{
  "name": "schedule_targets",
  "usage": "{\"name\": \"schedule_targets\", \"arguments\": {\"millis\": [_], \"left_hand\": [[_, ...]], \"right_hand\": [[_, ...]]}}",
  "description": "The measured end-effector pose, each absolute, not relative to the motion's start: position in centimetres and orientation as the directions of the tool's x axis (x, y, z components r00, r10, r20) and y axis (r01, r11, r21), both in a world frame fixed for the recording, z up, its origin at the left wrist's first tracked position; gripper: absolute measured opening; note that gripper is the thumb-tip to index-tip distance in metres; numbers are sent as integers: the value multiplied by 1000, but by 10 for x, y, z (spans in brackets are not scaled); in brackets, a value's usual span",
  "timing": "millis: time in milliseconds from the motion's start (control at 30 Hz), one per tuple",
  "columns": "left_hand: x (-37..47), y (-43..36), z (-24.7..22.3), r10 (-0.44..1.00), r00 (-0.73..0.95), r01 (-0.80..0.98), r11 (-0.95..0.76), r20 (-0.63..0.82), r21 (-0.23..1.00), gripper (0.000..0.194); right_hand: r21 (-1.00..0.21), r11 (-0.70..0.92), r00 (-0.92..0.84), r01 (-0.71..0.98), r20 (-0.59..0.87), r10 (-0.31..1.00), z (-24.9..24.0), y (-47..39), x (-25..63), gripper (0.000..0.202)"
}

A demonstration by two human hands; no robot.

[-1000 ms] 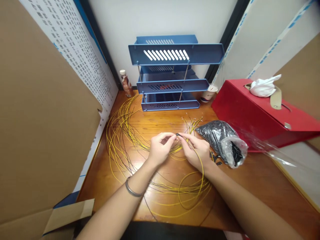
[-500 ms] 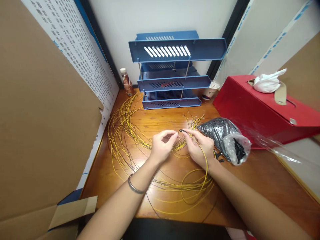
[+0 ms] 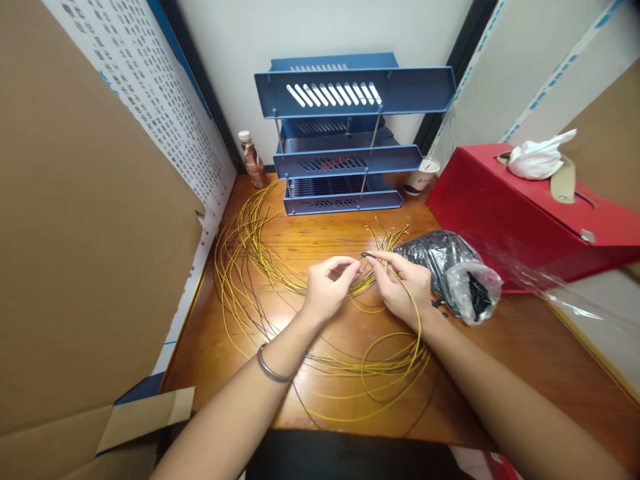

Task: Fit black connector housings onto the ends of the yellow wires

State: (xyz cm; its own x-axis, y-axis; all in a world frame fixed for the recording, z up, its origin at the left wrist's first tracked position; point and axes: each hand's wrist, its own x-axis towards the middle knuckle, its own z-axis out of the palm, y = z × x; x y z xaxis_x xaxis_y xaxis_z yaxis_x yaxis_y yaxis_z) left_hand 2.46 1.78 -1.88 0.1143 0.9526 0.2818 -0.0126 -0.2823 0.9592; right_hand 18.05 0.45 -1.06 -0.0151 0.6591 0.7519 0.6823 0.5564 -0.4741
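Over the middle of the table, my right hand (image 3: 404, 283) pinches a yellow wire (image 3: 411, 293) together with a small black piece (image 3: 365, 255) at its end. The wire loops down past my right wrist. Just left of it, my left hand (image 3: 330, 283) has thumb and forefinger pressed together on a thin dark wire end reaching toward the black piece. Beneath both hands lies a big loose coil of yellow and dark wires (image 3: 245, 247), its bunched ends (image 3: 393, 235) behind my right hand. A plastic bag (image 3: 435, 250) of black pieces lies open to the right.
Behind stands a blue tiered file tray (image 3: 345, 163), with a drink bottle (image 3: 254, 160) on its left and a paper cup (image 3: 421, 179) on its right. A red box (image 3: 520, 220) with tissue (image 3: 543, 157) sits at right. A cardboard sheet (image 3: 90, 233) walls the left.
The view has shifted slightly. Both hands keep their pinches near each other, with only small movement at the fingertips around the black piece.
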Motion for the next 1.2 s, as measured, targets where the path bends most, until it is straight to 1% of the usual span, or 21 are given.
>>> {"name": "schedule_targets", "arguments": {"millis": [233,333,500,667,833,1033,1200], "left_hand": [[23,19,-20,949,110,-34,-294,296,955,18],[23,20,-19,953,108,-48,-278,281,959,19],[24,19,-18,959,122,-52,-251,256,967,19],[23,19,-20,966,124,-70,-221,229,973,21],[23,19,-19,962,124,-53,-236,241,970,22],[23,19,-19,956,114,-7,-271,270,963,22],[23,19,-19,953,83,-13,-290,290,957,24]], "right_hand": [[-487,585,-54,648,737,674,-11,3,178,13],[-487,584,-55,649,736,675,-12,3,178,13],[-517,535,1,668,720,694,-11,5,180,13],[-519,564,-31,642,718,695,-10,2,178,13],[-517,574,-45,635,717,695,-12,1,177,12],[-553,495,51,671,700,713,-11,3,180,15],[-562,529,11,635,692,722,-10,1,177,14]]}}
